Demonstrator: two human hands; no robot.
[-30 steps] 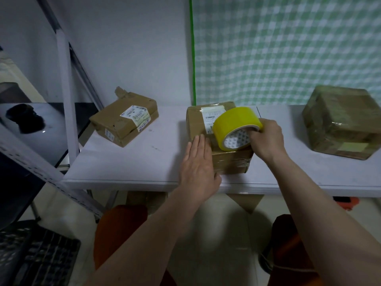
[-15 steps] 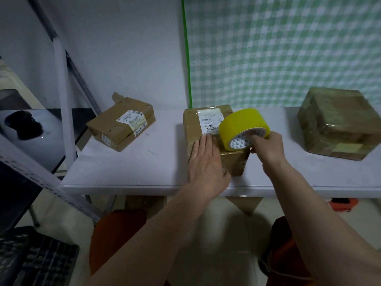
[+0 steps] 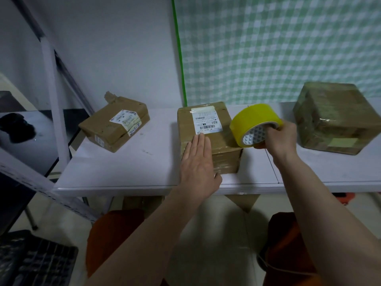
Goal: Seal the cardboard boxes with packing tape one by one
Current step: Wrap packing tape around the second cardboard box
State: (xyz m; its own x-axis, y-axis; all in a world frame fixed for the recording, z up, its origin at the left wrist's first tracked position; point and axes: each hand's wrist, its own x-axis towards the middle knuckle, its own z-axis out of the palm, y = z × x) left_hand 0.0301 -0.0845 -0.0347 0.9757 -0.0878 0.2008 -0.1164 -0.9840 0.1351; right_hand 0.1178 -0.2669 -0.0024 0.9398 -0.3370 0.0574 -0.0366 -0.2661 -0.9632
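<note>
Fingers of the left hand (image 3: 198,162) lie flat on the middle brown cardboard box (image 3: 208,139). Just right of that box, the right hand (image 3: 278,139) grips a round yellow tape roll (image 3: 254,123). Tape could wrinkle if the box slides.

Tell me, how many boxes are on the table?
3: left box, middle box under the left hand, right box. None seem hidden.

White table (image 3: 127,172) – green checked curtain (image 3: 278,48) behind
</note>
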